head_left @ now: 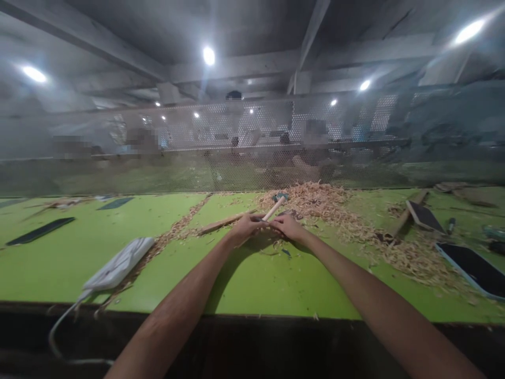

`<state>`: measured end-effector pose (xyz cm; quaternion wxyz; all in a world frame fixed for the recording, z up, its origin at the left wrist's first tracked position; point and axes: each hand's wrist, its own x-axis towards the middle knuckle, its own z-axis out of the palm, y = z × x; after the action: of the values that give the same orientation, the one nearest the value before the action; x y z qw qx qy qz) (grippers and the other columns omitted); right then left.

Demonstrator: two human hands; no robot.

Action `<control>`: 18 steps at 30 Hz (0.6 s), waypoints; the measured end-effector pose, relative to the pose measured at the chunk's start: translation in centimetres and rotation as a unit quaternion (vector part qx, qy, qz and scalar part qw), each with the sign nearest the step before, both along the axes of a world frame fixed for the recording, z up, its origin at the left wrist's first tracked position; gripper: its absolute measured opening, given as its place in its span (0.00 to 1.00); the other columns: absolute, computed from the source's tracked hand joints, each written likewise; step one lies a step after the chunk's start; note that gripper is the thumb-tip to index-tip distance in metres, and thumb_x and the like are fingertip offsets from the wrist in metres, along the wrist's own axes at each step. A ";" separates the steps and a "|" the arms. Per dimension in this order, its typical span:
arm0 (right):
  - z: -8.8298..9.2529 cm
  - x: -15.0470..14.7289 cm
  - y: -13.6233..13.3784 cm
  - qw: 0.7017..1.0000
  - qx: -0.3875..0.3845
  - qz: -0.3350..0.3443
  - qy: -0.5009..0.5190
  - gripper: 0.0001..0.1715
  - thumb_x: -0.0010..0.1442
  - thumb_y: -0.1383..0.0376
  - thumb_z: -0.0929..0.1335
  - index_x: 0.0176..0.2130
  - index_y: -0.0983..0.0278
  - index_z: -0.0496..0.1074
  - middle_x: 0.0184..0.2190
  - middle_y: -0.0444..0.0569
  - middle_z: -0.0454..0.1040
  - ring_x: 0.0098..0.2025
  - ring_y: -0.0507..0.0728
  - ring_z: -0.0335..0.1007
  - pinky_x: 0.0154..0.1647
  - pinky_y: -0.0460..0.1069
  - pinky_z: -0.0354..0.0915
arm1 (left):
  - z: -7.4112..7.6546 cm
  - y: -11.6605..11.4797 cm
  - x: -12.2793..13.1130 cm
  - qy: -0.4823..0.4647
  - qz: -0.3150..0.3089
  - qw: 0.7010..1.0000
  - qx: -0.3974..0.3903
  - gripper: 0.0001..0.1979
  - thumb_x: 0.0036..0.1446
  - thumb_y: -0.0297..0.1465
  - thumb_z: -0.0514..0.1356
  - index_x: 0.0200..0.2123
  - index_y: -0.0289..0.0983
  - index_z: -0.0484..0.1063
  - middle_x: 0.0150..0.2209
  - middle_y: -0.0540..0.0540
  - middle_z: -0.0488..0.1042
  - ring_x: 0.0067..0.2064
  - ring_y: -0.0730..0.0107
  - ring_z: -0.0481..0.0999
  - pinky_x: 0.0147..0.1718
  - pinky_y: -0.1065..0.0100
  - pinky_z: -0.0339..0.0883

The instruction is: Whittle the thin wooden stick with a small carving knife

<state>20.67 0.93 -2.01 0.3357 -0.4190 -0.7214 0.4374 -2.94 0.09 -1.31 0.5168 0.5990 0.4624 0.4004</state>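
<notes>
Over the green table (276, 284), my left hand (248, 226) and my right hand (290, 226) nearly meet. A pale wooden stick (274, 208) rises at a slant between them, its lower end at my fingertips. Both hands have curled fingers closed near a small dark piece, too small to make out. Just left of my left hand lies a long strip of wood (221, 222). Curly wood shavings (311, 197) are heaped beyond my right hand.
A white power strip (120, 263) with a cord lies left. Dark flat pads (41, 230) are farther left. Phones (473, 268) and a wooden piece (406, 216) lie right among shavings. A mesh screen (252, 168) stands behind; blurred people are beyond it.
</notes>
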 end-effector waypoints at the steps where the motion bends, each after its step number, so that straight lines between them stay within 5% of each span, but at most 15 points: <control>1: 0.1 0.0 -0.1 1.000 0.001 -0.004 0.001 0.42 0.74 0.33 0.84 0.29 0.58 0.74 0.21 0.39 0.66 0.25 0.52 0.58 0.26 0.49 0.50 | -0.1 0.1 0.0 0.003 -0.002 1.000 0.001 0.24 0.60 0.37 0.91 0.55 0.32 0.97 0.30 0.51 0.80 0.29 0.74 0.67 0.29 0.69 0.60; 18: 0.5 -0.2 -0.6 0.999 -0.003 -0.046 -0.009 0.34 0.78 0.45 0.82 0.29 0.59 0.75 0.21 0.39 0.66 0.26 0.53 0.57 0.28 0.49 0.52 | -0.8 0.6 0.1 0.004 -0.005 1.000 0.018 0.16 0.65 0.33 0.86 0.54 0.34 0.98 0.29 0.51 0.78 0.28 0.74 0.65 0.29 0.68 0.57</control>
<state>20.47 0.35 -1.54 0.3475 -0.4565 -0.7035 0.4195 -2.86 0.67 -2.11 0.5058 0.6121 0.4543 0.4038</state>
